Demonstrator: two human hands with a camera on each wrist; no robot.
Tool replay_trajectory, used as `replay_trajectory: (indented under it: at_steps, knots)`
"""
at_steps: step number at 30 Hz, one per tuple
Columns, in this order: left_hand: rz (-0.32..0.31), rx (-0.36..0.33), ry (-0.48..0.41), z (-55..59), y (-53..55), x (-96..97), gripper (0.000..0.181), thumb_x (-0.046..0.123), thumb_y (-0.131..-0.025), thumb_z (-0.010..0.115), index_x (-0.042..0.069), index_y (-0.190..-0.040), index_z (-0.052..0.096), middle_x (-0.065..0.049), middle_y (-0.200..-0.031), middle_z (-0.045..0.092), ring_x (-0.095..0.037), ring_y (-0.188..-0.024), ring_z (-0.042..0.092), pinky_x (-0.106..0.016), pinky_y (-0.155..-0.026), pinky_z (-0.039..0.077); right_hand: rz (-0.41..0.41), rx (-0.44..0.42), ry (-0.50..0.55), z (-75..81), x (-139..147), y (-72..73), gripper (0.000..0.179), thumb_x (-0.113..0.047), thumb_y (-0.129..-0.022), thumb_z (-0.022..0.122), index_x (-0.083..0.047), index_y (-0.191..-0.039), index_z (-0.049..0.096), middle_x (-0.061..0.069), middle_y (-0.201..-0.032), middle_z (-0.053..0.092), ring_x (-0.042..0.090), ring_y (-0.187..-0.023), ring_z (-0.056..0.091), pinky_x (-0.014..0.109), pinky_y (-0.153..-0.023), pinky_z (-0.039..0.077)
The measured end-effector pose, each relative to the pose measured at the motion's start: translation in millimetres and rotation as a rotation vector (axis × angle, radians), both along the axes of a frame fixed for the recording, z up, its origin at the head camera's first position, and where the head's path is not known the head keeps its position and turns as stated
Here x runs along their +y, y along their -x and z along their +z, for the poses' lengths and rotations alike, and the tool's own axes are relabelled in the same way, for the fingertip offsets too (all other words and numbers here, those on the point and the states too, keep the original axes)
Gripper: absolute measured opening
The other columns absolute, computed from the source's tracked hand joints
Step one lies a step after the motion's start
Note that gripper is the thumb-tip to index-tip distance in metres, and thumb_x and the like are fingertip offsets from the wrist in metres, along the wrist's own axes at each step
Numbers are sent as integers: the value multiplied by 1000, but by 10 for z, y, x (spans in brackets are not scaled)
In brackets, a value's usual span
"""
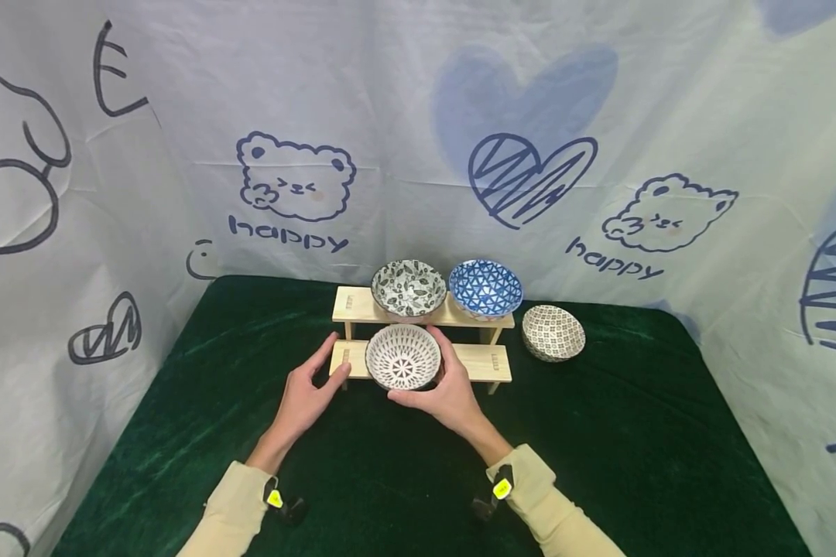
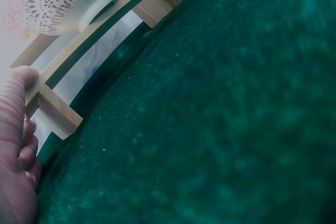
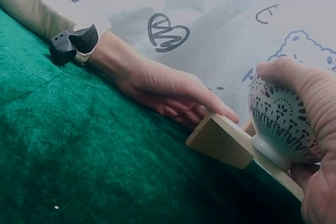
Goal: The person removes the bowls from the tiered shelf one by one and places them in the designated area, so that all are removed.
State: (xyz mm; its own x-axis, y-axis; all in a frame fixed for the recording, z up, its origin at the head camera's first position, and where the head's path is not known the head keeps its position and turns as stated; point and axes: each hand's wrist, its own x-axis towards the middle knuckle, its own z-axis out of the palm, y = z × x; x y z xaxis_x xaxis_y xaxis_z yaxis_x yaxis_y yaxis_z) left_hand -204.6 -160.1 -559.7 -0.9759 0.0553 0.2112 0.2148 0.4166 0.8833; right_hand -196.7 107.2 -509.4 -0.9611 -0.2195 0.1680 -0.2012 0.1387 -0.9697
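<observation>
My right hand [image 1: 453, 393] grips a white bowl with a dark radiating pattern [image 1: 403, 357] from its right side, thumb at the front of the rim. The bowl's foot is at the top of the lower step of a pale wooden two-step stand [image 1: 475, 361]. At that step's left end, my left hand [image 1: 309, 393] holds the board, its thumb [image 2: 23, 76] at the front edge and the other fingers behind. In the right wrist view, the bowl [image 3: 281, 121] stands upright within the right hand's grasp.
On the upper step sit a leaf-patterned bowl [image 1: 409, 288] and a blue triangle-patterned bowl [image 1: 485, 288]. A brown-patterned bowl [image 1: 553, 333] stands tilted on the green cloth [image 1: 404, 480], right of the stand. Printed white curtains [image 1: 404, 116] hang behind and beside the table.
</observation>
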Motion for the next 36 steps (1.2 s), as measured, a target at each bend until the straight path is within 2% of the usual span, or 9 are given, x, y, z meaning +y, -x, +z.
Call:
replay_trajectory:
  at_steps: [10, 20, 30, 36]
  knots:
    - [-4, -12, 1, 20, 1, 7, 67, 40, -104, 65, 12, -160, 43, -4, -164, 43, -29, -152, 38, -57, -123, 32, -37, 1, 8, 8, 109, -47, 113, -15, -73, 98, -13, -163, 29, 8, -159, 42, 27, -145, 46, 39, -122, 36]
    - [-7, -23, 9, 12, -7, 2, 67, 43, -104, 64, 13, -161, 43, -5, -164, 43, -30, -153, 38, -58, -122, 32, -63, 14, 33, 1, 317, -119, 115, -11, -73, 97, -7, -164, 26, 9, -159, 41, 29, -145, 45, 33, -120, 36]
    - [-2, -1, -1, 16, 15, -6, 66, 41, -104, 66, 14, -160, 45, -4, -163, 44, -31, -151, 40, -58, -122, 33, -111, 37, 50, 8, 497, -148, 115, -5, -71, 96, -5, -162, 27, 13, -159, 41, 33, -142, 47, 19, -114, 40]
    - [5, 5, -5, -13, 6, -2, 65, 41, -103, 67, 14, -159, 46, -5, -162, 46, -31, -150, 42, -58, -121, 35, -160, 49, 3, 16, 616, -170, 114, -7, -71, 97, -6, -162, 28, 10, -159, 40, 31, -143, 45, 17, -114, 37]
